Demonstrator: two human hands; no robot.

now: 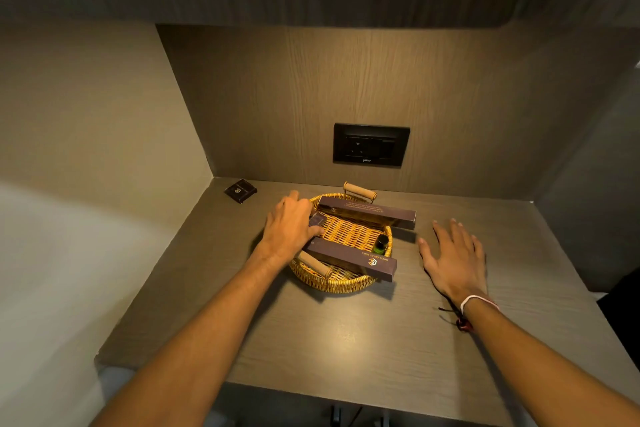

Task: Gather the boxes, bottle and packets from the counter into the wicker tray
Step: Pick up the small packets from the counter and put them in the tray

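A round wicker tray (346,286) with two wooden handles sits in the middle of the counter. Two long dark boxes lie across its rim: one at the back (369,211), one at the front (353,258). A small green bottle (381,243) with a black cap stands inside at the right. My left hand (289,224) rests over the tray's left rim, fingers on a small dark packet (317,220) inside. My right hand (453,258) hovers flat and spread over the counter, right of the tray, holding nothing. Another dark packet (240,190) lies at the back left corner.
A black wall socket (371,144) sits on the back panel above the tray. Wood-grain walls close in the counter (346,340) at the back and left. A pale surface lies to the left, below the counter's edge.
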